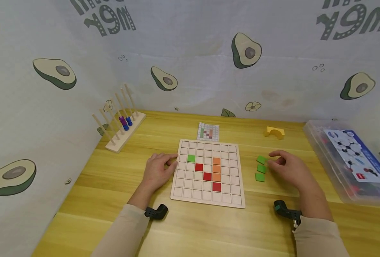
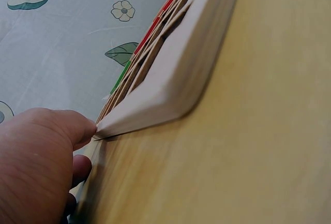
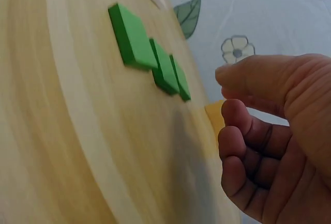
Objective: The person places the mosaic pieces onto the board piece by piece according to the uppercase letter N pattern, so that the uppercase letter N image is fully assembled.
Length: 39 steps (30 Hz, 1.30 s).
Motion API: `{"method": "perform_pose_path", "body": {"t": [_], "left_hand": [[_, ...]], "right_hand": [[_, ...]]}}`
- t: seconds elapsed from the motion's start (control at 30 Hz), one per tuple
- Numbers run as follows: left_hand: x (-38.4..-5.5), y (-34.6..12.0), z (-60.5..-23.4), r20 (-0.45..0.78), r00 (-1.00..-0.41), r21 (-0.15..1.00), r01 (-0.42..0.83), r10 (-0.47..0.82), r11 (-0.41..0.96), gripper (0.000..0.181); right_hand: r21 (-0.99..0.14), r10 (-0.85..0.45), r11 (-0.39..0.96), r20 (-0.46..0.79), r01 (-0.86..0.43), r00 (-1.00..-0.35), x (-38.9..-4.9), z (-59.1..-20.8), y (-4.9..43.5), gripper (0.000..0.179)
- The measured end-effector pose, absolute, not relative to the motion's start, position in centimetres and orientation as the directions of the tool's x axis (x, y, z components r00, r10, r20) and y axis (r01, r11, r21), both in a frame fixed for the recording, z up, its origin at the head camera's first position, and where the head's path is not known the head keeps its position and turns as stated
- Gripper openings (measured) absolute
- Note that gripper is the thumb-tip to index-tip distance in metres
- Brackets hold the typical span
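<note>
A square wooden grid board [image 1: 190, 198] lies on the table between the hands. In its cells sit one green tile [image 1: 191, 158], a diagonal of red tiles [image 1: 207, 176] and a column of orange tiles [image 1: 216, 169]. My left hand [image 1: 159, 170] rests at the board's left edge; in the left wrist view a digit [image 2: 83, 130] meets the board's rim. Right of the board, three loose green tiles [image 1: 261, 169] form a short column. Just beside them is my right hand [image 1: 289, 169], loosely curled; the right wrist view shows nothing between its thumb and fingers.
Behind the board lies a small printed pattern card [image 1: 214, 132]. A wooden peg rack [image 1: 125, 137] with purple and blue beads stands at the back left. At the back right are a yellow arch block [image 1: 275, 132] and a clear plastic case [image 1: 338, 171].
</note>
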<state>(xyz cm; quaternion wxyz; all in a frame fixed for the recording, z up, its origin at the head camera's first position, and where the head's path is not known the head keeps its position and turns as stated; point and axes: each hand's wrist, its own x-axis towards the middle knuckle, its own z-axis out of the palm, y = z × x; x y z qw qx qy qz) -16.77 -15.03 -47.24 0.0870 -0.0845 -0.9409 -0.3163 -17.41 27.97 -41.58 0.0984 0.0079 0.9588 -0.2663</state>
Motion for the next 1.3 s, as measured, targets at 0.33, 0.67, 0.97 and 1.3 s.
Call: {"method": "perform_pose_path", "body": {"t": [0.33,0.67,0.97,1.3], "left_hand": [[-16.8,-15.0,-47.3,0.235,-0.967,0.563,0.222,0.104,0.796,0.028],[-16.7,-14.9,-47.3,0.225,-0.969,0.571,0.213,0.098,0.793,0.028],[-16.7,-14.9,-47.3,0.224,-0.97,0.575,0.208,0.093,0.792,0.028],[-16.7,-14.9,-47.3,0.23,-0.969,0.571,0.211,0.092,0.793,0.028]], "right_hand": [[-0.476,-0.04,0.877,-0.203,0.063,-0.978,-17.7,-42.9,28.9,0.044],[-0.457,-0.008,0.886,-0.186,0.079,-0.983,-17.7,-43.3,28.0,0.049],[-0.442,0.021,0.89,-0.199,0.109,-0.98,-17.7,-43.3,27.5,0.05],[-0.437,-0.006,0.898,-0.133,0.053,-0.991,-17.7,-43.5,27.4,0.042]]}}
